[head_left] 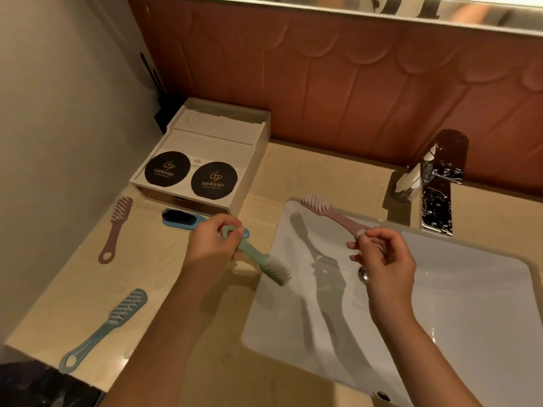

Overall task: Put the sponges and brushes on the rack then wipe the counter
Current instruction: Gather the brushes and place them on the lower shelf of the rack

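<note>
Head view: brush (258, 259) in each hand (211, 245)

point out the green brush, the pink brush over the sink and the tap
green brush (254, 254), head view, middle of its handle
pink brush (340, 220), head view, middle of its handle
tap (436, 207), head view, chrome body
</note>
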Available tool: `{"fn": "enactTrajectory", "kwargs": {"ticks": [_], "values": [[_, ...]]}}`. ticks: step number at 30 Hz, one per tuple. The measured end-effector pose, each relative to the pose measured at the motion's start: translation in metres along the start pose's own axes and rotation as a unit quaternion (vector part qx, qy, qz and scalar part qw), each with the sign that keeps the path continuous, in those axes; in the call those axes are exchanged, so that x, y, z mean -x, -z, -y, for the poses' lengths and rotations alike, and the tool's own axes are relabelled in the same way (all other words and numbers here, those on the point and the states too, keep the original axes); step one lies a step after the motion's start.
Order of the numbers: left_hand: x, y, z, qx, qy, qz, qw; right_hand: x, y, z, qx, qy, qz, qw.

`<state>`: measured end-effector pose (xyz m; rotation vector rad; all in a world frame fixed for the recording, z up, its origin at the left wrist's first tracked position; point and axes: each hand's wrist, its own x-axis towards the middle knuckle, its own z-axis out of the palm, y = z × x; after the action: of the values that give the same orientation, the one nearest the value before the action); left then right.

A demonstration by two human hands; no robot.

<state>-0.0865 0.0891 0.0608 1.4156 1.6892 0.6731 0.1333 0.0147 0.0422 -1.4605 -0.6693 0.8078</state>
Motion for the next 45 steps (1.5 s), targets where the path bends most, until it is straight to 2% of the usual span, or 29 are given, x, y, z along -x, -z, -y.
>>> {"fn": "enactTrajectory", "kwargs": {"ticks": [2, 5, 11, 14, 16, 22, 27, 30, 32, 37, 41, 45], "values": [[0.003, -0.007, 0.001, 0.171, 0.095, 0.042, 0.98, 0.009, 0.011, 0.001, -0.022, -0.02, -0.021, 0.999], [0.011, -0.022, 0.0, 0.326, 0.18, 0.097, 0.923, 0.019, 0.022, 0.001, -0.03, -0.035, -0.043, 0.998], [0.037, -0.06, -0.015, 0.458, 0.281, 0.189, 0.822, 0.03, 0.035, -0.001, -0.073, -0.071, -0.082, 0.991], [0.046, -0.071, -0.022, 0.53, 0.289, 0.252, 0.756, 0.03, 0.042, -0.001, -0.083, -0.076, -0.097, 0.989], [0.05, -0.075, -0.028, 0.547, 0.281, 0.29, 0.733, 0.03, 0.048, -0.001, -0.085, -0.072, -0.102, 0.989], [0.052, -0.083, -0.038, 0.477, 0.219, 0.36, 0.771, 0.027, 0.064, 0.003, -0.093, -0.072, -0.122, 0.986], [0.058, -0.096, -0.039, 0.373, 0.149, 0.302, 0.865, 0.028, 0.084, 0.009, -0.12, -0.058, -0.128, 0.983], [0.064, -0.107, -0.039, 0.326, 0.127, 0.267, 0.898, 0.031, 0.097, 0.012, -0.126, -0.059, -0.117, 0.983], [0.072, -0.116, -0.043, 0.31, 0.138, 0.265, 0.902, 0.033, 0.11, 0.013, -0.122, -0.056, -0.108, 0.985], [0.094, -0.139, -0.058, 0.352, 0.173, 0.268, 0.88, 0.037, 0.146, 0.014, -0.077, -0.06, -0.058, 0.994], [0.112, -0.156, -0.069, 0.363, 0.124, 0.256, 0.887, 0.037, 0.179, 0.014, -0.005, -0.069, -0.003, 0.998], [0.135, -0.182, -0.077, 0.301, 0.086, 0.255, 0.915, 0.037, 0.218, 0.014, 0.051, -0.068, 0.021, 0.996]]}}
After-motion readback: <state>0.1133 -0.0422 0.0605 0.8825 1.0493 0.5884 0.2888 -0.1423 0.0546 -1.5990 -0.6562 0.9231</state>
